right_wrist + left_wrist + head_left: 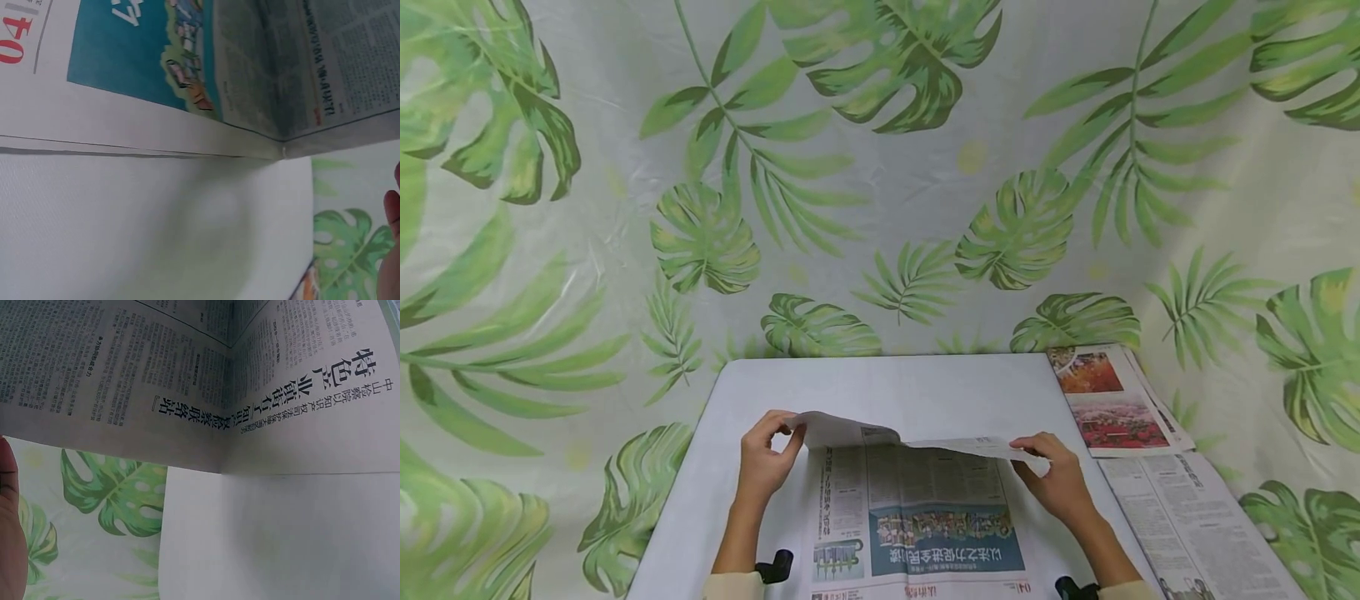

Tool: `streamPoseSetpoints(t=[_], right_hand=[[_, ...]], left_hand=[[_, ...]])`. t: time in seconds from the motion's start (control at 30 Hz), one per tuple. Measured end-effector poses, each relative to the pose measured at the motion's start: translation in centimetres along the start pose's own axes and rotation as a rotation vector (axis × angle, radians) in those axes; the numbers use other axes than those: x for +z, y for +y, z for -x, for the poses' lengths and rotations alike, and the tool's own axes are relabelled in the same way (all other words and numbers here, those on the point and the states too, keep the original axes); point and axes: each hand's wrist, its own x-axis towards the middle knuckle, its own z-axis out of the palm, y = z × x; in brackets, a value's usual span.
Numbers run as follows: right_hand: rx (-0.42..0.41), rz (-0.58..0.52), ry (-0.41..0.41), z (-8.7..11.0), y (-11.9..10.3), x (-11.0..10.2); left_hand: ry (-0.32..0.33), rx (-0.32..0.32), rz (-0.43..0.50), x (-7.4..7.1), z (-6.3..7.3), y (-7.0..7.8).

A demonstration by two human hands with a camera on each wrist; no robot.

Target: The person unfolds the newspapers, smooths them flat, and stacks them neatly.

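Note:
A newspaper (943, 533) lies on the white table in front of me, its far part lifted and bent up toward me. My left hand (764, 458) pinches the raised edge at its left corner between thumb and fingers. At the opposite corner, my right hand (1060, 483) grips the same edge. In the left wrist view, the newspaper (187, 375) shows a crease between its raised part and its flat part; only a strip of the left hand (9, 531) appears. The right wrist view has the folded-up newspaper (350, 75) and a bit of the right hand (390, 231).
The white table (880, 387) has a sheet with red flower photos (1120, 408) at its far right edge. Nearer, another printed sheet (1195, 517) lies along that edge. A leaf-patterned cloth (910, 208) hangs behind and around the table.

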Motion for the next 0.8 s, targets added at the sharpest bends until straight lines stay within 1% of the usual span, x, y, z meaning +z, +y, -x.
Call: streamPoseSetpoints(t=[0.03,0.07,0.17,0.3,0.4,0.5,0.63,0.67,0.73,0.8], right_hand=[[0.007,-0.004,-0.012,0.0,0.2,0.2],[0.01,-0.006,-0.02,0.0,0.3,0.4],[0.019,-0.01,-0.03,0.1,0.8,1.1],[0.016,-0.004,-0.028,0.4,1.4,2.0],[0.014,-0.016,-0.016,0.6,1.7,2.5],[0.018,-0.036,0.006,0.6,1.8,2.8],[0.033,-0.048,0.036,0.2,1.8,3.1],[0.041,-0.049,0.045,0.1,1.9,3.1],[0.048,-0.058,0.059,-0.2,1.9,3.1],[0.054,-0.061,0.071,-0.4,1.9,3.1]], left_hand=[[0.0,-0.006,0.009,0.1,-0.1,0.0],[0.002,0.0,0.002,0.2,-0.2,0.0],[-0.002,-0.013,-0.004,0.4,-0.4,-0.2],[-0.032,-0.034,-0.029,0.5,-0.1,-0.6],[-0.067,-0.024,-0.043,0.6,0.3,-0.9],[-0.096,0.007,-0.024,0.5,0.6,-1.3],[-0.109,0.04,-0.001,0.3,0.7,-1.5],[-0.106,0.032,-0.002,0.3,0.7,-1.5],[-0.098,-0.007,-0.014,0.2,0.7,-1.5],[-0.094,-0.065,-0.026,0.3,0.6,-1.5]])
